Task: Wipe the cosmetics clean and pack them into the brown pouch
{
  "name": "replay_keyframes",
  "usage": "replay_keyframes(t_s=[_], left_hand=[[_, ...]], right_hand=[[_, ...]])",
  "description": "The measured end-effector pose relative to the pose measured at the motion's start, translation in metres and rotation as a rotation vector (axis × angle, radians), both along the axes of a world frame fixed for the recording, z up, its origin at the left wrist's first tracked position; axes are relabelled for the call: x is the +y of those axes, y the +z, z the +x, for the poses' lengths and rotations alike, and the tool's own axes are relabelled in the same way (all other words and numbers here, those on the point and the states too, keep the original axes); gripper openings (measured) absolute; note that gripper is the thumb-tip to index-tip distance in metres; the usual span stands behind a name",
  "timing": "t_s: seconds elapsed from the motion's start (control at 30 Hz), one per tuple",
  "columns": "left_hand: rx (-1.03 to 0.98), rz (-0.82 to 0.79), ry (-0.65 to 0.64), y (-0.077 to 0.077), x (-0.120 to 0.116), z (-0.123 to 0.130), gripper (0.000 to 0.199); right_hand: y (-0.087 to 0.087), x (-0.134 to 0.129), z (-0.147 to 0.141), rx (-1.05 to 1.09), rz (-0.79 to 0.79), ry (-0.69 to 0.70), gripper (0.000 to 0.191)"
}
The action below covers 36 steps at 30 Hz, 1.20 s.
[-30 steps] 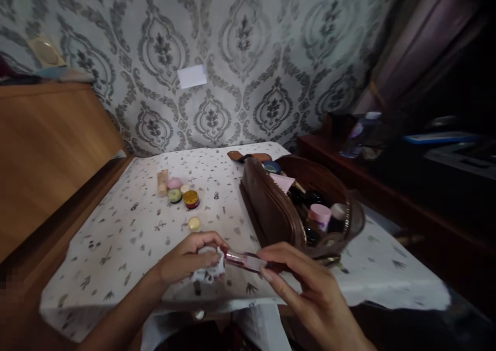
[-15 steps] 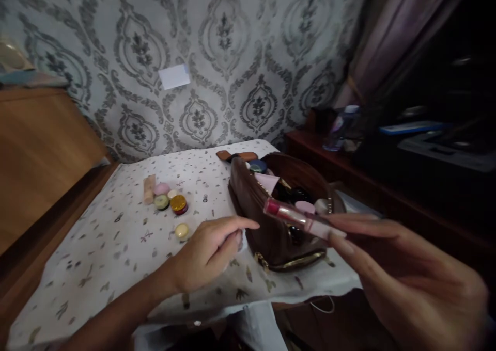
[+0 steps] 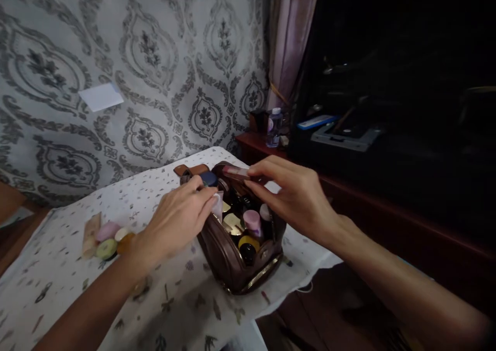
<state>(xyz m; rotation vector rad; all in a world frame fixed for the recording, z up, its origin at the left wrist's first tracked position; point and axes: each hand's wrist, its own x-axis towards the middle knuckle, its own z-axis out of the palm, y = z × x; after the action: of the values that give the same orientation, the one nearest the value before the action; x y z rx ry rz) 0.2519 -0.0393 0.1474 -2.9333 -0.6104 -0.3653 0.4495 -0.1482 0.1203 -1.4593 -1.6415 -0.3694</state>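
The brown makeup bag [image 3: 220, 255] stands unzipped on the cloth-covered table, full of cosmetics. My right hand [image 3: 289, 188] is over its far right side, thumb and fingers pinching a lip gloss tube [image 3: 235, 172] with a dark pink end, held nearly level over the opening. At the left rim, my left hand [image 3: 180, 211] has its thumb and index finger closed at a pale pink tube [image 3: 218, 207] that sticks up from the bag. Inside show a pink-capped bottle [image 3: 252, 221], a yellow-and-black round item [image 3: 248, 248], gold pieces [image 3: 233, 224] and a dark blue lid [image 3: 208, 179].
Left on the table are a beige tube [image 3: 91, 236], a pink rounded item [image 3: 108, 231], a green jar [image 3: 106, 249] and an amber jar [image 3: 126, 243] partly behind my forearm. A brown case [image 3: 189, 170] lies behind the bag. A bottle [image 3: 274, 129] stands on the dark red cabinet.
The view has turned right. My right hand has carried the lip gloss from in front of the bag to over its opening. My left hand has moved from the bag's side to the rim and pale pink tube.
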Motion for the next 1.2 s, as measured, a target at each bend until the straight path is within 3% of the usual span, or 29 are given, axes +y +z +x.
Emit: replay_keyframes(t_s=[0.13,0.27,0.4,0.67,0.8,1.1,1.2], left_hand=[[0.14,0.036,0.044,0.008,-0.002,0.005,0.034],[0.138,0.026,0.022,0.004,-0.003,0.003,0.035],[0.113,0.045,0.01,-0.001,0.0,-0.001,0.038],[0.062,0.109,-0.026,-0.007,0.002,-0.003,0.035],[0.072,0.079,-0.008,-0.007,0.001,-0.004,0.037],[0.026,0.07,-0.026,-0.007,0.004,-0.006,0.036],[0.059,0.066,-0.018,-0.006,0.005,-0.005,0.036]], right_hand=[[0.004,0.024,0.009,-0.175,-0.175,-0.032,0.009],[0.011,0.039,0.008,-0.428,-0.43,-0.05,0.012],[0.013,0.053,0.004,-0.606,-0.554,0.004,0.016],[0.014,0.091,-0.002,-0.763,-0.65,0.008,0.025],[0.016,0.093,-0.008,-0.843,-0.745,-0.035,0.024],[0.0,0.098,-0.008,-0.957,-0.754,0.002,0.022],[0.002,0.095,-0.008,-0.958,-0.738,0.02,0.024]])
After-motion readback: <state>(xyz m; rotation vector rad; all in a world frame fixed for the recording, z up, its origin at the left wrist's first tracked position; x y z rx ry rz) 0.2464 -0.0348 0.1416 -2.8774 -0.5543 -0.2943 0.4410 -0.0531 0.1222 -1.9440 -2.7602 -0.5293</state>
